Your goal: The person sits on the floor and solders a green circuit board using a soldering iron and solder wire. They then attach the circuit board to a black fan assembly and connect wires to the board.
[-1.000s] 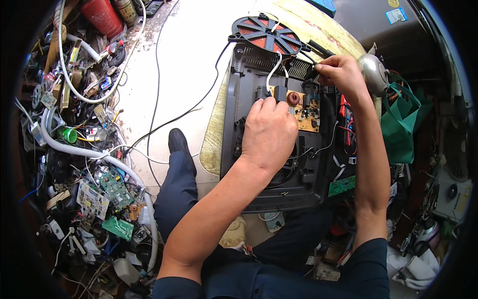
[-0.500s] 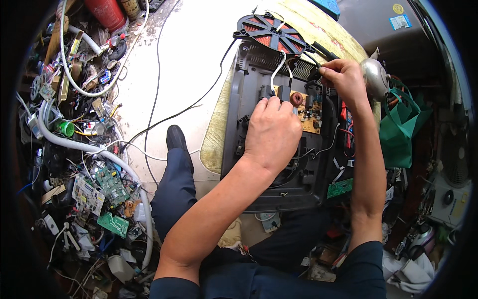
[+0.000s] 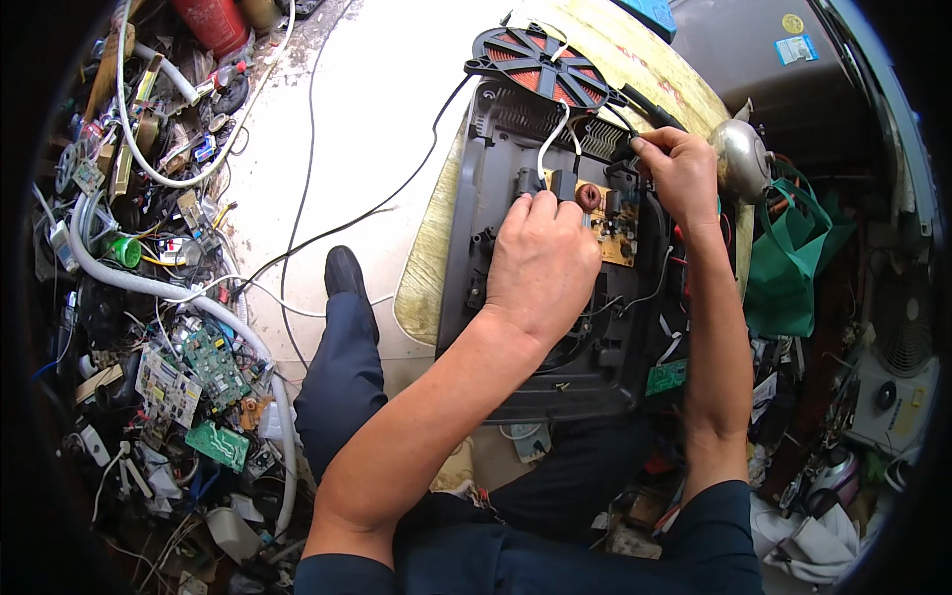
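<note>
A dark induction cooker housing point(image 3: 461, 337) lies in front of me, its inside exposed. Within it sits a tan circuit board point(image 3: 623, 245) carrying a copper-wound ring coil and other parts. My left hand point(image 3: 543, 268) is closed over the board's left part; its fingertips, and whatever they grip, are hidden. Near the housing's far right corner, my right hand point(image 3: 679, 171) pinches a black cord point(image 3: 632, 145) between thumb and forefinger. A round heating coil point(image 3: 545, 64) with black spokes rests at the housing's far edge, joined to the board by white-sleeved leads point(image 3: 548, 149).
Loose circuit boards point(image 3: 203, 367), cables and scrap are heaped at the left, beside a thick grey hose point(image 3: 149, 286). Black wires cross the pale surface. To the right are a metal kettle point(image 3: 739, 164), a green bag point(image 3: 788, 273) and more clutter.
My right hand has shifted slightly left and down, still pinching the cord. My left hand stays on the board. The view has turned a little.
</note>
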A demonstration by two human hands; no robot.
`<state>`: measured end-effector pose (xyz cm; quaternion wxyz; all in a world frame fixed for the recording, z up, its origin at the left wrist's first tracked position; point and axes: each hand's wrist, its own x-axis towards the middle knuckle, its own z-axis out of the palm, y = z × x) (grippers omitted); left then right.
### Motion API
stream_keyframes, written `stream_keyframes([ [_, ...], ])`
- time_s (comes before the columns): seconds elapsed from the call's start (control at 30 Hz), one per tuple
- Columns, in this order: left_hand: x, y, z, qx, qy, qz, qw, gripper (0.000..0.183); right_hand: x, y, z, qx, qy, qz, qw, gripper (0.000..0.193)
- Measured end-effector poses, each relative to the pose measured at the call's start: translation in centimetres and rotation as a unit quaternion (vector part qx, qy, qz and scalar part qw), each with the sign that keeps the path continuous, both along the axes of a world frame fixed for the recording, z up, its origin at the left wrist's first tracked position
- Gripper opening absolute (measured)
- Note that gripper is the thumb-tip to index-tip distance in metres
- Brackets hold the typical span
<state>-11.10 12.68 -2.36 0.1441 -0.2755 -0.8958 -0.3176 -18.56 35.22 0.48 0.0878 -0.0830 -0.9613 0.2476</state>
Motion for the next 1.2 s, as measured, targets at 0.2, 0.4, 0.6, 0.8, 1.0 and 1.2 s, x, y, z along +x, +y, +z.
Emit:
stream_keyframes([
  [0.2,0.0,0.0,-0.1,0.008,0.005,0.000,1.000,0.002,0.7,-1.2,-0.4,0.146,0.086,0.066,0.983,0.014],
  [0.4,0.0,0.0,-0.2,0.013,0.007,0.001,1.000,0.001,0.8,-1.4,-0.7,0.230,0.121,0.109,0.959,0.016],
  [0.6,0.0,0.1,-0.2,0.018,0.003,0.005,1.000,0.002,0.6,-1.5,-0.5,0.138,0.065,0.024,0.988,0.017],
  [0.8,0.0,0.2,-0.2,0.011,-0.006,0.005,1.000,0.004,-0.1,-0.4,-0.2,-0.032,0.010,-0.041,0.999,0.020],
  [1.0,0.1,0.1,-0.2,0.011,-0.006,0.006,1.000,0.004,0.2,-1.3,-0.7,0.070,0.077,-0.011,0.994,0.019],
  [1.2,0.2,0.0,-0.1,0.010,-0.006,0.005,1.000,0.003,0.1,-0.9,-1.2,0.171,0.138,0.072,0.973,0.019],
])
